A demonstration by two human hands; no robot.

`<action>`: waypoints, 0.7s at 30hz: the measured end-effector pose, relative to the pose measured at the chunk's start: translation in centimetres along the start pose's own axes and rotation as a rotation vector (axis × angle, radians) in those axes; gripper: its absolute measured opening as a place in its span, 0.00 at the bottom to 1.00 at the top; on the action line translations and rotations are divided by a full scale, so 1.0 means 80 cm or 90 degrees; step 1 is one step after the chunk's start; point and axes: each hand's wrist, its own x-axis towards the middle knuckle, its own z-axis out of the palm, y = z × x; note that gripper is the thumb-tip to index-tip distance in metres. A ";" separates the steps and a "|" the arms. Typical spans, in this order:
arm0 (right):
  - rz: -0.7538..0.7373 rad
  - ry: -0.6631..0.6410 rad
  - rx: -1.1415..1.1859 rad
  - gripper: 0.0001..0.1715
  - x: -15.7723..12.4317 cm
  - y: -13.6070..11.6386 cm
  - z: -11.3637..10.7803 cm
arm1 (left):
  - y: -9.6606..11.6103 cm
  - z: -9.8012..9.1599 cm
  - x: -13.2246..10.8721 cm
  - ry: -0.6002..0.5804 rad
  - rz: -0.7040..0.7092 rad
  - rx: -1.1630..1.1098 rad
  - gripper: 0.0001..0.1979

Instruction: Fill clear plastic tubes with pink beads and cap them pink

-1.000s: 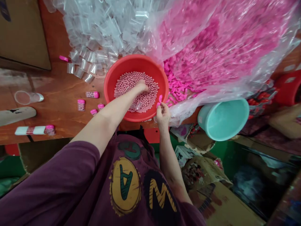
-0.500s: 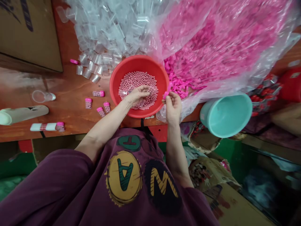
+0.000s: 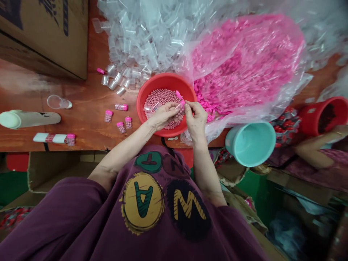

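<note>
A red bowl (image 3: 148, 87) of small pink beads (image 3: 159, 98) sits at the table's near edge. Over its right side my two hands meet. My left hand (image 3: 163, 115) is closed round a small clear vial (image 3: 179, 107) filled with beads. My right hand (image 3: 196, 115) pinches a pink cap (image 3: 182, 102) at the vial's mouth. Behind the bowl lies a heap of empty clear vials (image 3: 144, 40), and to the right a plastic bag of pink caps (image 3: 239, 65) spills open beside the bowl.
Several filled, capped vials (image 3: 119, 121) lie on the wooden table (image 3: 84, 108) left of the bowl. A cardboard box (image 3: 49, 32) stands far left, with a white tube (image 3: 29, 119). A teal bowl (image 3: 250, 143) and a red bucket (image 3: 322, 116) are at right, near another person's arm (image 3: 315, 145).
My left hand came up out of the beads with a filled vial. My right hand brought a pink cap over to it, and the two now meet above the bowl.
</note>
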 end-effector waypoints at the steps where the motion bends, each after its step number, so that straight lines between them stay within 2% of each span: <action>1: -0.007 -0.007 -0.012 0.20 0.000 -0.001 -0.002 | -0.001 0.004 -0.002 0.011 0.003 0.000 0.19; 4: -0.052 -0.026 -0.033 0.18 0.000 -0.005 -0.009 | -0.002 0.013 -0.008 0.031 0.032 0.019 0.15; 7: -0.098 -0.033 -0.027 0.16 -0.003 -0.009 -0.015 | -0.001 0.018 -0.012 0.010 0.077 0.118 0.08; 9: -0.085 -0.035 -0.006 0.16 -0.008 -0.008 -0.016 | 0.003 0.020 -0.014 0.001 0.118 0.206 0.06; 11: -0.025 -0.026 0.045 0.19 -0.014 -0.006 -0.015 | 0.010 0.021 -0.016 -0.003 0.160 0.274 0.05; 13: 0.045 -0.006 0.119 0.23 -0.020 -0.003 -0.012 | 0.018 0.022 -0.019 -0.028 0.177 0.307 0.07; 15: 0.078 0.004 0.164 0.25 -0.024 -0.004 -0.010 | 0.026 0.021 -0.023 -0.069 0.166 0.301 0.11; 18: 0.033 0.003 0.121 0.23 -0.025 -0.015 -0.014 | 0.033 0.018 -0.026 -0.092 0.141 0.251 0.19; 21: -0.035 0.002 0.022 0.20 -0.026 -0.029 -0.023 | 0.030 0.016 -0.025 -0.083 0.118 0.200 0.22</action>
